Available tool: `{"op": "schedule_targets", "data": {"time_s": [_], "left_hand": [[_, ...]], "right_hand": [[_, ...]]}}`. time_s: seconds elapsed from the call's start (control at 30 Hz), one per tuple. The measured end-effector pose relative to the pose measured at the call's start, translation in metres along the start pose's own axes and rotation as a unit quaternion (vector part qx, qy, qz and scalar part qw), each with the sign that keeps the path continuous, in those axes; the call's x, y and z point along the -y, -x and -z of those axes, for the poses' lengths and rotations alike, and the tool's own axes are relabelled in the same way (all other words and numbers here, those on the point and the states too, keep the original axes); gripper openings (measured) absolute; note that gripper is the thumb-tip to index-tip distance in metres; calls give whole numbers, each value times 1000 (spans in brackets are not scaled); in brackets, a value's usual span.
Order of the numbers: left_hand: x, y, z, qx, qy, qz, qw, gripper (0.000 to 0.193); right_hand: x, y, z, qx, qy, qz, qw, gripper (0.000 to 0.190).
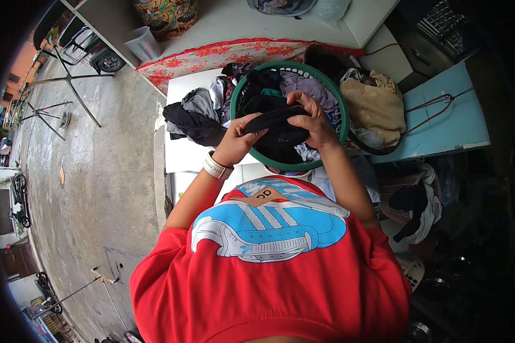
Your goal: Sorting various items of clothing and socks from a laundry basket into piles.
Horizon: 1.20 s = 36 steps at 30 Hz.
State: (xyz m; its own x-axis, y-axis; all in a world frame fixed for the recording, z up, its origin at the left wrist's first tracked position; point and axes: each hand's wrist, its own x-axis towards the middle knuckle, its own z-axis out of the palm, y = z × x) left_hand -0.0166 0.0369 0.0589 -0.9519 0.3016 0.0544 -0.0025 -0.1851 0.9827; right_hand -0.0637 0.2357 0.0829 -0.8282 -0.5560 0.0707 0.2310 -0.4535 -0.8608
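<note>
Both hands hold a black cloth garment (pixel 279 122) above a round green plastic laundry basket (pixel 343 124). My left hand (pixel 236 139), with a pale watch band on its wrist, pinches the garment's left end. My right hand (pixel 313 122) grips its right end between thumb and fingers, the index finger raised. Beneath the cloth, the basket is full of crumpled clothes, among them a greyish-purple garment (pixel 311 88). Part of its contents is hidden by my hands and the black cloth.
Dark and grey clothes (pixel 199 113) lie heaped left of the basket on a white surface. At its right, a beige towel (pixel 371 103) tops another pile beside a light-blue board (pixel 446 115). A floral cloth (pixel 180 64) edges the shelf behind. A pink basket (pixel 397 195) stands lower right.
</note>
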Motion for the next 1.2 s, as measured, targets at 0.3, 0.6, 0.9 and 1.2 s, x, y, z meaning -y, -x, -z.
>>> {"op": "schedule_targets", "data": {"time_s": [0.3,0.6,0.9,1.2], "left_hand": [[6,-11,-27,147,479,115,858,52],[13,-6,12,66,435,137,888,55],[16,7,53,-94,283,109,948,37],[5,27,105,-225,239,39,944,21]], "right_hand": [[-73,-25,46,112,-218,-137,960,35],[-37,-2,21,-63,50,-72,994,22],[-11,4,26,-105,-285,-17,953,26],[-21,-14,31,-142,-170,8,975,19]]}}
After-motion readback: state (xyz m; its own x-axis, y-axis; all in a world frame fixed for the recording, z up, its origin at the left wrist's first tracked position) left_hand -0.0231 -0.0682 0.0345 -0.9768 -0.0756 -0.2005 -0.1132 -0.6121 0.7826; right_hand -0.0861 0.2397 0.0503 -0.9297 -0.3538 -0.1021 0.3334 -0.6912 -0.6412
